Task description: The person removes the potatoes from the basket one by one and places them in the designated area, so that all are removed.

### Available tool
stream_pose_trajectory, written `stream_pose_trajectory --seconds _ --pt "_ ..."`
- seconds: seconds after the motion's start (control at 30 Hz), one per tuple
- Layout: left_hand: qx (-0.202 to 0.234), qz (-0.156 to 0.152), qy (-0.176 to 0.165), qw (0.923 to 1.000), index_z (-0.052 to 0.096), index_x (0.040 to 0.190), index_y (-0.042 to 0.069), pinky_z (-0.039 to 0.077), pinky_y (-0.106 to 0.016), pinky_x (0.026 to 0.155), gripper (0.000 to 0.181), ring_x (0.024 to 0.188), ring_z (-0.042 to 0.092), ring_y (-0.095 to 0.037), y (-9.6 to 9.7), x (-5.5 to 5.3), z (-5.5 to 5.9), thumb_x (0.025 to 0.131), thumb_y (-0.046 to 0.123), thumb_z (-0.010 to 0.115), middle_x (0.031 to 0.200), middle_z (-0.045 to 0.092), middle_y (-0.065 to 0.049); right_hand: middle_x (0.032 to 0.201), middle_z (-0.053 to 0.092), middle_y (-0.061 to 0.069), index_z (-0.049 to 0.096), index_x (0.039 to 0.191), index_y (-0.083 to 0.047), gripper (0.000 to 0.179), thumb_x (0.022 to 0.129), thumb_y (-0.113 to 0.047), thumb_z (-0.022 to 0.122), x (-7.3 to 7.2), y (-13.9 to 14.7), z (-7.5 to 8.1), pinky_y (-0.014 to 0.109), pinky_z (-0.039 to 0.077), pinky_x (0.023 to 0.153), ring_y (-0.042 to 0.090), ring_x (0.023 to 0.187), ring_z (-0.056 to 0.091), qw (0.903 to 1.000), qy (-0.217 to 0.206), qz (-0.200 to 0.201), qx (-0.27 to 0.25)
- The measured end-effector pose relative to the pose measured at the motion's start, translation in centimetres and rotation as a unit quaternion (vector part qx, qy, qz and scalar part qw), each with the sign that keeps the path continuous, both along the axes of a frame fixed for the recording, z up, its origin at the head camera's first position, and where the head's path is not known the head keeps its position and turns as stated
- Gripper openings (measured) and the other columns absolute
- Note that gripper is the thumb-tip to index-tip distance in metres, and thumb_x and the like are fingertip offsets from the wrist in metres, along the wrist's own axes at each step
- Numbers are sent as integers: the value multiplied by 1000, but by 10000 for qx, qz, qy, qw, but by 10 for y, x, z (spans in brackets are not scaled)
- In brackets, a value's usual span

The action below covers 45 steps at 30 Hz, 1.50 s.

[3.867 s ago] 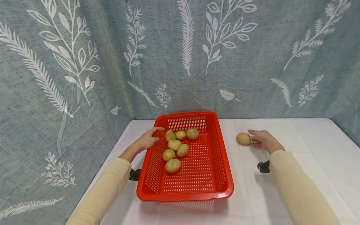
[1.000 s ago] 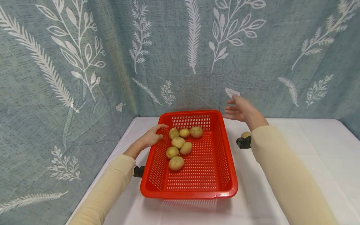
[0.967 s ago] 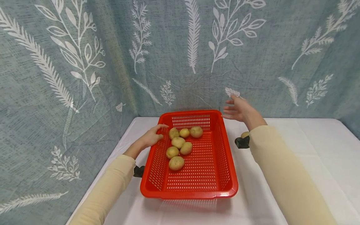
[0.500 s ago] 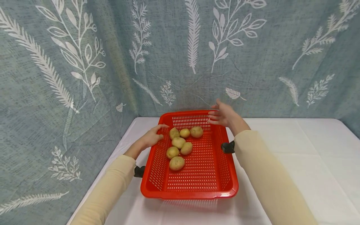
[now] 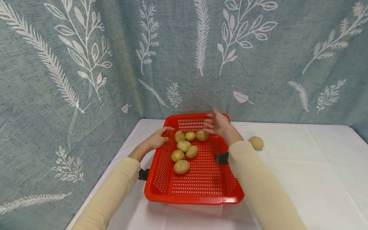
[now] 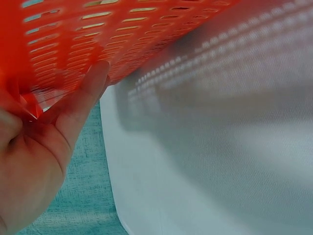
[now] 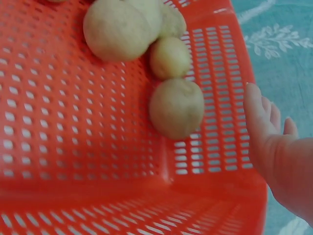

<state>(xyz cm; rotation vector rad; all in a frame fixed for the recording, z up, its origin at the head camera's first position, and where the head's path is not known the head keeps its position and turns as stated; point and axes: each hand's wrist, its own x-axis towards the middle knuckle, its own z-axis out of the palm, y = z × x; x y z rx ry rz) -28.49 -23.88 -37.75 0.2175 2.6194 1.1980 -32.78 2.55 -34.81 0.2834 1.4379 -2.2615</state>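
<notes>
A red plastic basket (image 5: 195, 200) with slotted walls stands on the table. Several potatoes (image 5: 181, 166) lie along its left side and back. My left hand (image 5: 153, 140) grips the basket's left rim; in the left wrist view, one of its fingers (image 6: 88, 93) lies along the outside of the slotted wall. Above the back right corner hovers my right hand (image 5: 219, 125), fingers spread and nothing in them. In the right wrist view that hand (image 7: 279, 142) is beside the rim, near a round potato (image 7: 176, 108).
One more potato (image 5: 256, 143) sits on the white tablecloth (image 5: 302, 166) right of the basket, beyond my right forearm. A blue-green curtain (image 5: 184, 64) with white leaf prints hangs behind and to the left of the table.
My right hand has gone from beside the loose potato, up and leftward, to over the basket's back right. That potato stays on the table. The left hand keeps its place on the rim.
</notes>
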Motion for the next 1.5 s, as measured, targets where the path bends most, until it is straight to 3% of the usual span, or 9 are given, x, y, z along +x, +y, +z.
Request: stream_pose_trajectory --seconds 0.23,0.4,0.73,0.83,1.0,1.17,1.23,1.4,1.5 --pt "-88 22 13 10000 38 142 4 50 -38 82 51 96 58 -26 -2 0 -1 92 -4 41 128 49 -24 148 33 16 33 148 -7 58 102 -42 34 4 -13 -13 42 32 105 30 133 34 9967 -242 -410 -657" --pt "-142 -15 70 9999 39 141 3 49 -37 81 51 93 57 -25 -1 -1 -3 91 -5 42 126 50 -23 148 34 12 35 147 -9 57 101 -42 37 6 -20 -23 39 31 106 27 134 33 9835 -408 -1118 -1364" --pt "-178 34 46 9998 40 142 4 50 -36 79 52 91 57 -24 1 0 -1 90 -4 42 127 49 -22 138 39 12 41 143 -7 51 101 -36 42 7 -26 -35 32 32 105 24 129 37 9599 -213 -2237 -1674" --pt "-153 78 -15 9999 39 142 5 51 -36 79 52 92 58 -24 0 -1 0 91 -4 42 129 47 -23 138 40 11 44 141 -8 50 100 -37 43 6 -25 -38 32 32 105 23 127 37 9558 -201 -2470 -1583" --pt "-123 86 -35 9999 39 142 6 50 -35 78 52 90 57 -24 0 -1 -2 91 -4 42 128 48 -22 132 45 9 50 138 -9 48 99 -36 45 5 -28 -45 33 30 105 23 121 39 9586 -191 -2642 -1046" --pt "-73 109 -24 9999 41 141 6 49 -35 79 50 90 57 -23 0 -1 -5 92 -5 42 126 50 -21 108 49 3 58 125 -8 41 96 -36 50 7 -35 -57 30 35 92 18 97 43 9558 -332 -2898 -368" --pt "-51 119 -49 9999 40 142 6 50 -35 80 50 92 58 -24 0 -1 -5 92 -5 42 127 51 -21 105 48 2 58 123 -6 41 96 -36 52 7 -37 -61 30 35 89 17 95 43 9542 -443 -2951 -232" --pt "-72 96 -28 9999 40 142 7 50 -35 79 51 89 58 -23 0 -1 -4 92 -4 42 124 52 -20 133 45 6 46 137 -3 51 96 -33 52 9 -39 -64 39 34 102 20 121 42 9651 -539 -2561 -13" --pt "-106 92 -1 9999 41 142 7 50 -35 77 51 86 58 -22 -1 -2 -2 92 -4 42 123 52 -20 138 42 7 46 137 -3 50 97 -31 52 9 -41 -65 40 37 99 21 121 41 9738 -476 -2198 335"
